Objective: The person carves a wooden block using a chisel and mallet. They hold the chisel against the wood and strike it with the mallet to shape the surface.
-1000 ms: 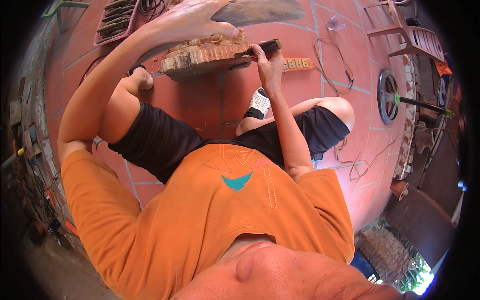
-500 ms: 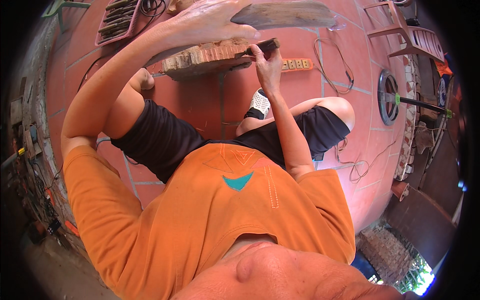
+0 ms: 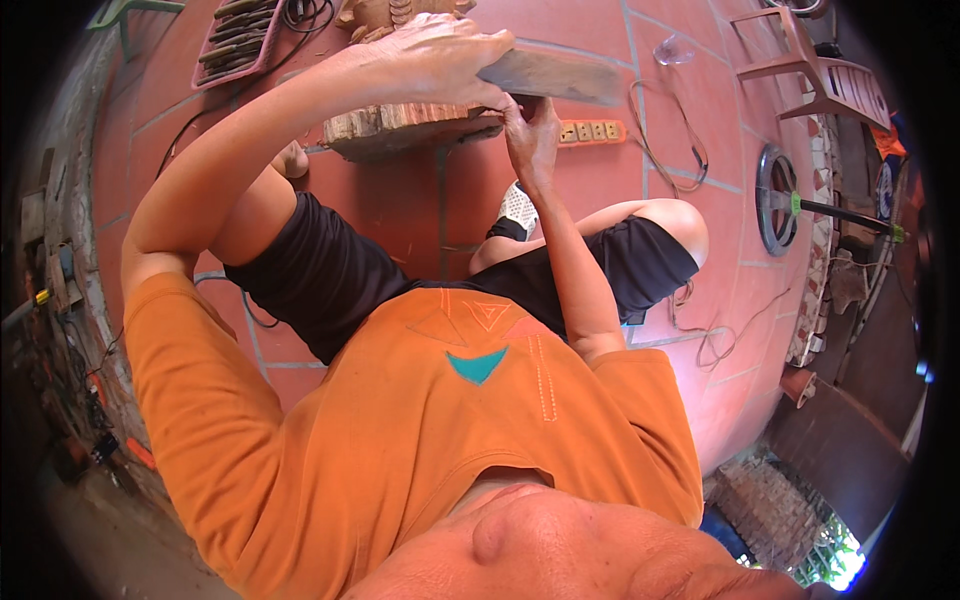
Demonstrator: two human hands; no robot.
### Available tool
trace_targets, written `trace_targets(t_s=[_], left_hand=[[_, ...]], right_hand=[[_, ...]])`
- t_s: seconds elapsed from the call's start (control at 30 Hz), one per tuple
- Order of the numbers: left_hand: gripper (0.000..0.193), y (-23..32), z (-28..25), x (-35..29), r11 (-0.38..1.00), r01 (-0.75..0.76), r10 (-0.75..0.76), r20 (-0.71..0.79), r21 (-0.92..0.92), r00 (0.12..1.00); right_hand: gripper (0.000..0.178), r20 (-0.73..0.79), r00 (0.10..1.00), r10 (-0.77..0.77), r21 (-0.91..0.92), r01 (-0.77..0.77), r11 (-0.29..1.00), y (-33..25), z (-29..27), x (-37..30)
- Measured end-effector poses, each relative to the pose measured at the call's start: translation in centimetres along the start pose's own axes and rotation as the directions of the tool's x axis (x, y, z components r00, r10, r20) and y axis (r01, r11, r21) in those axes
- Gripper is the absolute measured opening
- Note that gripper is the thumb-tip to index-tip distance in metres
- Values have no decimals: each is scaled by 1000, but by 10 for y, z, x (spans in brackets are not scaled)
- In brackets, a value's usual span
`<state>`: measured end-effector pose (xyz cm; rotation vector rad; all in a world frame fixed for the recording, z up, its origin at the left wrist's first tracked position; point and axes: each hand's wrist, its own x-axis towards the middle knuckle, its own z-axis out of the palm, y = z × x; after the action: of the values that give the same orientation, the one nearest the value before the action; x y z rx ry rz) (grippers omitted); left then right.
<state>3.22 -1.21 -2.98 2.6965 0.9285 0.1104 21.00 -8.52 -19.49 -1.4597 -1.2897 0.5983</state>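
My left hand (image 3: 450, 62) is closed round one end of a flat, grey-brown wooden bat (image 3: 560, 78), which points to the right. My right hand (image 3: 535, 145) grips a chisel by its dark handle (image 3: 530, 105), just beneath the bat. Whether bat and handle touch, I cannot tell. The chisel's blade is hidden by my left fingers and the wood. Under both hands lies a thick wooden slab (image 3: 385, 132) with a rough, reddish-brown edge. Beyond my left hand shows a carved wooden piece (image 3: 385, 14) with ridged detail.
A pink basket of tools (image 3: 240, 40) stands at the far left. An orange power strip (image 3: 592, 132) lies right of the slab, near a loose cable (image 3: 690, 150). Farther right are a clear plastic object (image 3: 674, 50), a plastic chair (image 3: 835, 85) and a round-based stand (image 3: 775, 200).
My left hand has brought the bat down and toward me, over the chisel's handle. The carved piece behind shows more. My right hand keeps about the same place.
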Motion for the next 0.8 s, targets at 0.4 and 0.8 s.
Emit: trace_targets(t_s=[0.4,0.8], left_hand=[[60,-12,13,2,998,66,-66,45,19,997],[64,0,-49,-17,963,198,-206,-25,-183,978]], right_hand=[[30,43,989,138,337,-145,930,17,3,5],[22,242,849,471,560,-518,647,24,-13,14]])
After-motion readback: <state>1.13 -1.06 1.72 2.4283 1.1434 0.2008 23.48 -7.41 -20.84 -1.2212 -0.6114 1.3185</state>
